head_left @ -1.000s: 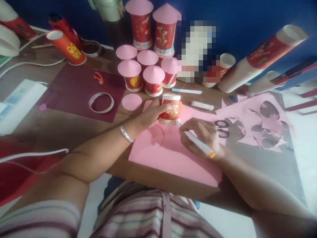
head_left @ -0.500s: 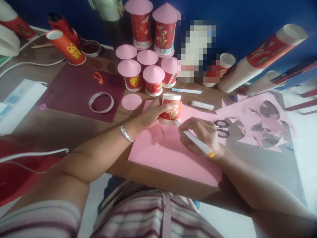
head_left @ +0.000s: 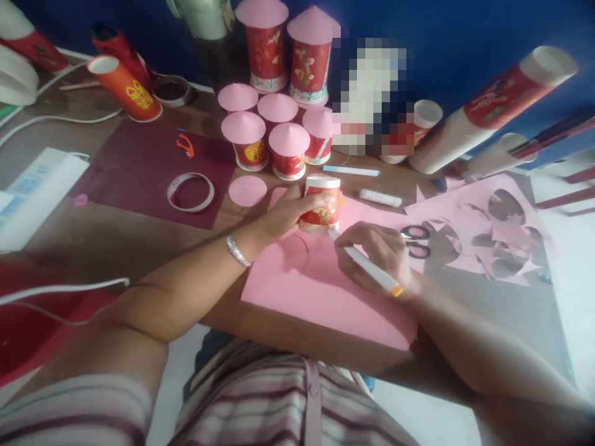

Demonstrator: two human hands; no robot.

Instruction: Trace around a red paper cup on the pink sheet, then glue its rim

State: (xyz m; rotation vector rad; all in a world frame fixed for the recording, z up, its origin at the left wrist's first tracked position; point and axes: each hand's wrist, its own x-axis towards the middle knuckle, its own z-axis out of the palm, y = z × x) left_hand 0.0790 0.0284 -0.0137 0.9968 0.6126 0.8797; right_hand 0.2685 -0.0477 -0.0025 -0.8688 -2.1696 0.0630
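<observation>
My left hand [head_left: 284,214] is wrapped round a red and white paper cup [head_left: 320,204] that stands upside down on a pink sheet of paper [head_left: 320,291]. My right hand [head_left: 376,254] grips a white pen [head_left: 369,269] with an orange end. The pen's tip touches the paper at the cup's rim on the right side. A faint drawn arc shows on the sheet left of the cup's base. A silver bracelet [head_left: 237,251] sits on my left wrist.
Several cups with pink cone lids [head_left: 274,133] stand behind. A pink disc [head_left: 247,190], a tape roll [head_left: 190,192] on dark red paper, a glue stick [head_left: 380,197], a pen [head_left: 351,170], black scissors [head_left: 416,240] on cut pink scraps [head_left: 488,229], and cup stacks [head_left: 493,108] surround the sheet.
The pen tip has crept slightly along the cup's rim towards the cup. The left hand and cup have stayed in place.
</observation>
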